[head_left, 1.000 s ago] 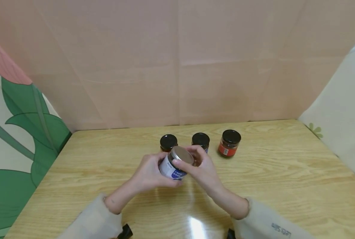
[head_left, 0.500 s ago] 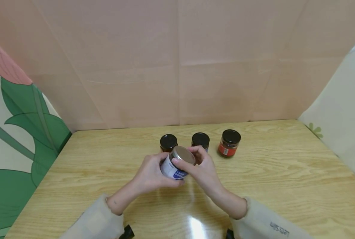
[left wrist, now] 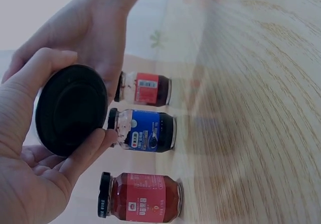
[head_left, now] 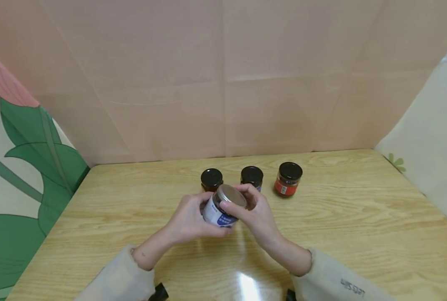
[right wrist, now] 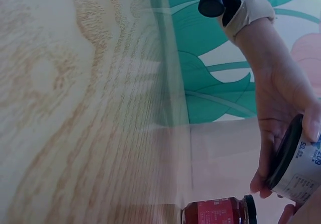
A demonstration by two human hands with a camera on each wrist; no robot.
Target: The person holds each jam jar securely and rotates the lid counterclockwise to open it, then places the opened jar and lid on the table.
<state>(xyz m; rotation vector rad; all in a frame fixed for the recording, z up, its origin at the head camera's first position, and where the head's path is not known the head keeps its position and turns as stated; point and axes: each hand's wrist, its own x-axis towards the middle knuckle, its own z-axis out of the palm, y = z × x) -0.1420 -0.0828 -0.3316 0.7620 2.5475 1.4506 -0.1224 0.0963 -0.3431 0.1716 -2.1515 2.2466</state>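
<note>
A jar with a white and blue label and a metallic lid is held above the table, tilted. My left hand grips it round the body from the left side. From the right, my right hand holds the jar's lid, thumb on the near rim and fingers at the far side. The left wrist view shows the jar's round black base. Part of its printed label appears in the right wrist view, beside the left hand.
Behind the hands, three black-lidded jars stand in a row: a red-labelled jar, a blue-labelled jar and another red-labelled jar on the right. The wooden table meets a pinkish cloth backdrop at its far edge.
Both hands keep their hold on the jar. It has shifted slightly to the right since the earliest frame. The three standing jars have not been moved.
</note>
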